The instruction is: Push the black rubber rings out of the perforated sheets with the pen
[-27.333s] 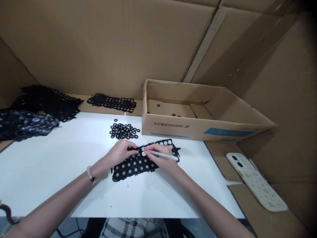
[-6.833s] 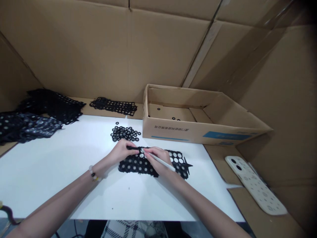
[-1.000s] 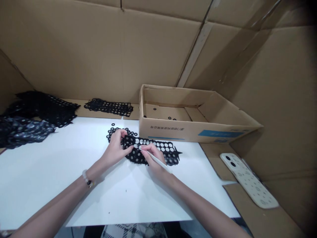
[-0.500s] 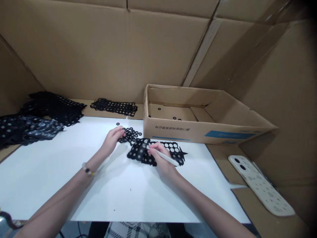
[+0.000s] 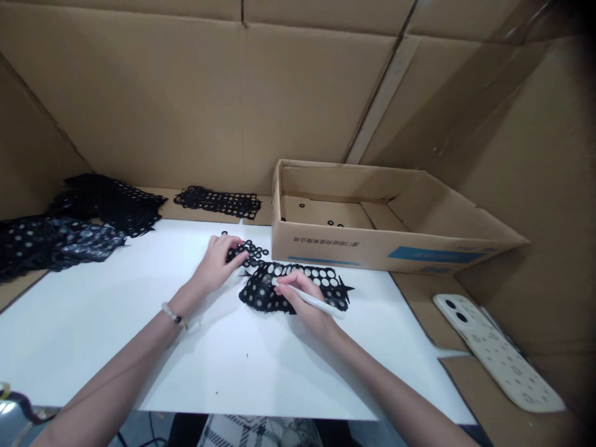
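My left hand is open, thumb and fingers apart around the near-left side of a pile of small black rings on the white tabletop. In my right hand is a white pen-shaped tool, gripped like a pencil. Its tip meets a black rubber sheet full of round holes, just in front of the rings. White shows through the open holes along the sheet's far right part, while grey discs fill those on the near and left parts. My right hand hides some of the sheet.
Behind the sheet stands an open cardboard box with a few black rings inside. A punched black strip lies at the back, and heaped black sheets at the left. A phone in a pale case rests at the right.
My left hand's fingers have gone from a pinch to spread apart over the ring pile. The pen-shaped tool's tip has shifted slightly left and nearer on the sheet.
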A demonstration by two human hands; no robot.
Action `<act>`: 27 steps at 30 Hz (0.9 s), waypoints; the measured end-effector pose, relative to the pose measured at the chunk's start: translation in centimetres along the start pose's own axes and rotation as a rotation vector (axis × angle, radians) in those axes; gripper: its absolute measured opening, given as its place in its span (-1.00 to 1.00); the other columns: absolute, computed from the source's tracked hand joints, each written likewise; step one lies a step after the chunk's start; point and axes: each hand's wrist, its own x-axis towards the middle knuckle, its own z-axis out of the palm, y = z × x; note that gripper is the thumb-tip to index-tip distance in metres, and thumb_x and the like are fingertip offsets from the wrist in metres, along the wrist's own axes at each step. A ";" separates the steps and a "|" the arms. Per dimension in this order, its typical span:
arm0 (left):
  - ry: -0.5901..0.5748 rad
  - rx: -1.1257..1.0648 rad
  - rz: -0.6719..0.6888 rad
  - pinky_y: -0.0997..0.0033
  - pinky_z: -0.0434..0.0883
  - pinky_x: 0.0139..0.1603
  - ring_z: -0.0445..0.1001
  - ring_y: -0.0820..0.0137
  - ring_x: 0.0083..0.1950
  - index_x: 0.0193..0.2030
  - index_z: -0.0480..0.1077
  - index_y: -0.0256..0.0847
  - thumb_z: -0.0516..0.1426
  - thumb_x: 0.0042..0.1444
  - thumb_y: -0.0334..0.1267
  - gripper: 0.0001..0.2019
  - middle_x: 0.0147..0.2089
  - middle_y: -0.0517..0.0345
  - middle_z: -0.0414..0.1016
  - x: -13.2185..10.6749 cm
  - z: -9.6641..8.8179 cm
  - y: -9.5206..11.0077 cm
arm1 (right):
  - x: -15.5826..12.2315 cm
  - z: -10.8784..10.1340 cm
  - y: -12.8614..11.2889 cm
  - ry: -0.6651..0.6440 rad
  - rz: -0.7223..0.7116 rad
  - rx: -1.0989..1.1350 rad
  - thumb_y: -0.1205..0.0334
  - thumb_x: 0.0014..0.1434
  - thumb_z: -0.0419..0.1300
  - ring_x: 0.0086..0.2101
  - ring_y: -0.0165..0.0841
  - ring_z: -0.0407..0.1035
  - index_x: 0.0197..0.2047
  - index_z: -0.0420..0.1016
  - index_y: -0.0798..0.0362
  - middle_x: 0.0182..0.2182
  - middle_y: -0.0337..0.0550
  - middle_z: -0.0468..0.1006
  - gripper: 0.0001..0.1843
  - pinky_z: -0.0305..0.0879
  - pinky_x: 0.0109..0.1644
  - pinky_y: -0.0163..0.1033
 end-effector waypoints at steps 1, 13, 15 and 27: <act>-0.118 -0.114 0.019 0.18 0.31 0.02 0.30 0.16 0.04 0.08 0.34 -0.14 0.06 0.20 -0.02 -0.62 -0.01 -0.01 0.44 -0.2 0.1 0.5 | 0.0 -0.1 -0.1 -0.015 -0.007 0.015 0.09 0.19 0.17 -0.25 -0.26 0.46 -0.30 0.44 0.00 -0.27 -0.16 0.55 -0.84 0.35 -0.14 -0.17; -0.462 -0.728 -0.257 0.40 0.37 -0.31 0.45 0.37 -0.37 -0.41 0.48 -0.28 0.28 -0.08 -0.16 -0.79 -0.40 0.16 0.54 -0.1 0.3 1.5 | 0.3 -1.7 -1.9 -0.077 -0.121 -0.297 0.14 0.19 0.18 -0.40 -0.32 0.48 -0.28 0.50 0.00 -0.39 -0.20 0.60 -0.86 0.38 -0.31 -0.26; -0.389 -0.725 -0.267 0.42 0.35 -0.35 0.44 0.38 -0.39 -0.44 0.46 -0.29 0.27 -0.07 -0.15 -0.78 -0.44 0.17 0.52 -0.2 0.6 1.7 | 0.3 -2.0 -2.5 -0.042 -0.154 -0.303 0.15 0.19 0.18 -0.36 -0.30 0.51 -0.25 0.51 0.00 -0.36 -0.17 0.62 -0.86 0.42 -0.26 -0.24; -0.261 -0.632 -0.176 0.47 0.27 -0.38 0.36 0.41 -0.41 -0.51 0.38 -0.28 0.23 0.03 -0.05 -0.68 -0.51 0.23 0.42 -1.6 1.8 3.1 | -0.1 -1.2 -1.9 0.120 -0.258 -0.304 0.17 0.16 0.23 -0.33 -0.24 0.56 -0.24 0.58 0.00 -0.33 -0.13 0.66 -0.86 0.47 -0.21 -0.20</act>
